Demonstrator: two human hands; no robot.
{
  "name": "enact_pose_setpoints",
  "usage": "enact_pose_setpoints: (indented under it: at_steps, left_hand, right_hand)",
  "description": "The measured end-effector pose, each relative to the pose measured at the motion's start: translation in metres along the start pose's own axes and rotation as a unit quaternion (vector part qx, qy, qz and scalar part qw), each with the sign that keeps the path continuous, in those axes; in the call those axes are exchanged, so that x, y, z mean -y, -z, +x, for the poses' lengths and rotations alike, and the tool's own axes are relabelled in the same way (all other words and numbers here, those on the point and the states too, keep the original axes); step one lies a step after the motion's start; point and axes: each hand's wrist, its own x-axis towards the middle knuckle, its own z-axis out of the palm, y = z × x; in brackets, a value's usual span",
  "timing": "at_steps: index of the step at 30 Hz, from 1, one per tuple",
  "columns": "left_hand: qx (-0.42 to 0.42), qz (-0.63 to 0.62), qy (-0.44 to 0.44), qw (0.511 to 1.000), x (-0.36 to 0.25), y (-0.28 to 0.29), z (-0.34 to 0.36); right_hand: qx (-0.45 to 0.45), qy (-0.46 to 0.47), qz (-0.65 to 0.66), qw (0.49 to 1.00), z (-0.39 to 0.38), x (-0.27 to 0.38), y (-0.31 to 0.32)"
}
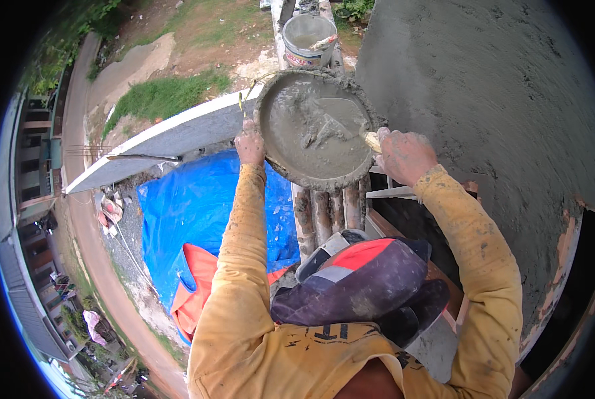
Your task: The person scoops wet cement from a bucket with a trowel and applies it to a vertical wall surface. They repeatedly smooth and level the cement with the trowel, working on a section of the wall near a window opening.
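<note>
A round, cement-caked basin (267,100) holds wet grey mortar (297,149). It rests over the round poles of the scaffold, in front of me. My right hand (407,156) is closed round the pale handle of a trowel (372,140) at the basin's right side. Its blade lies in the mortar, coated grey, so its outline is hard to make out. At the left rim my left hand (249,143) is closed, with a thin yellow cord (241,103) rising from its fingers. Both my sleeves are yellow and spattered.
A bucket (310,41) with a tool in it stands beyond the basin. Freshly plastered wall (483,100) rises on the right. Scaffold poles (322,216) run beneath. Below left lie a blue tarp (204,199) and a low white-topped wall (171,130).
</note>
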Motion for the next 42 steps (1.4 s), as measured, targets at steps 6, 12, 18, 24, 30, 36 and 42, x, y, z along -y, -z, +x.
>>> enact_pose_setpoints:
  at_steps: [6,12,18,24,30,36,42]
  left_hand:
    - [-0.078,-0.442,0.347,0.824,-0.059,0.024,-0.095]
    - [-0.138,-0.476,0.381,0.781,-0.079,0.015,-0.107]
    - [-0.103,-0.476,0.382,0.786,-0.078,0.025,-0.108]
    - [-0.129,-0.457,0.355,0.805,-0.057,0.003,-0.117]
    - [-0.137,-0.571,0.358,0.726,-0.074,0.018,-0.11]
    - [-0.149,-0.448,0.352,0.808,-0.073,0.01,-0.108]
    - [-0.132,-0.436,0.359,0.815,-0.063,0.005,-0.112]
  right_hand:
    - [-0.098,0.011,-0.011,0.995,-0.029,-0.007,0.011]
    - [0.028,0.093,0.216,0.972,-0.007,0.03,-0.071]
    - [0.191,-0.107,0.534,0.817,-0.037,0.03,-0.049]
    - [-0.135,0.056,0.158,0.976,-0.054,0.024,-0.039]
    - [-0.085,-0.012,0.073,0.994,-0.048,-0.006,-0.015]
    - [0.024,-0.015,0.314,0.949,-0.007,0.019,-0.088]
    - [0.023,0.006,0.404,0.914,-0.042,0.013,-0.06]
